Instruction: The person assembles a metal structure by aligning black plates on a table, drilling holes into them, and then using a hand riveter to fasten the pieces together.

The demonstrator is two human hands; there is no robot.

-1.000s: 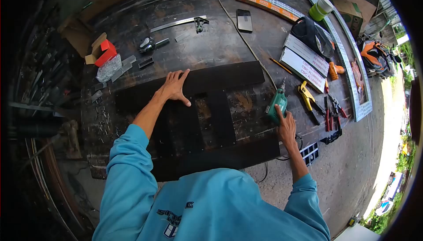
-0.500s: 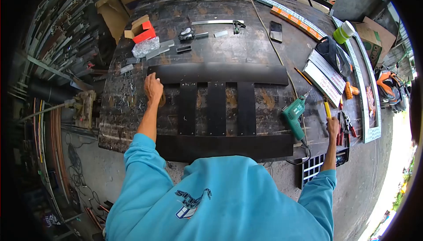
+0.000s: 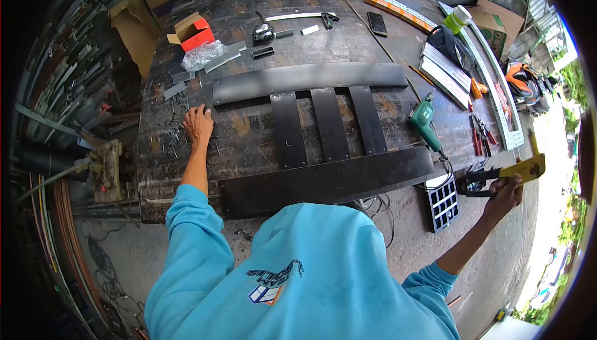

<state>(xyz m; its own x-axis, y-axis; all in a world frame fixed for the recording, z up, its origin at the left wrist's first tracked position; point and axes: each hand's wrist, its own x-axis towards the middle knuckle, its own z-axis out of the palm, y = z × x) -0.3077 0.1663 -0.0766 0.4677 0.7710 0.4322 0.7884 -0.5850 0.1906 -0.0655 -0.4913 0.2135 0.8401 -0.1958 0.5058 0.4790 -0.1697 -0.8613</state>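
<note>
A dark, rust-stained workbench (image 3: pixel 249 131) carries a black frame (image 3: pixel 311 77) lying flat, two long bars joined by three short slats, with small loose fasteners (image 3: pixel 177 119) scattered just beside its left end. Behind the frame lie a red-and-cardboard box (image 3: pixel 194 31), a clear plastic bag (image 3: pixel 202 55), a tape measure (image 3: pixel 263 32), a steel rule (image 3: pixel 298 16) and a phone (image 3: pixel 377 23). At the right end a green drill (image 3: pixel 424 122) lies near a pencil (image 3: pixel 421 75) and some red-handled pliers (image 3: pixel 480 138).
</note>
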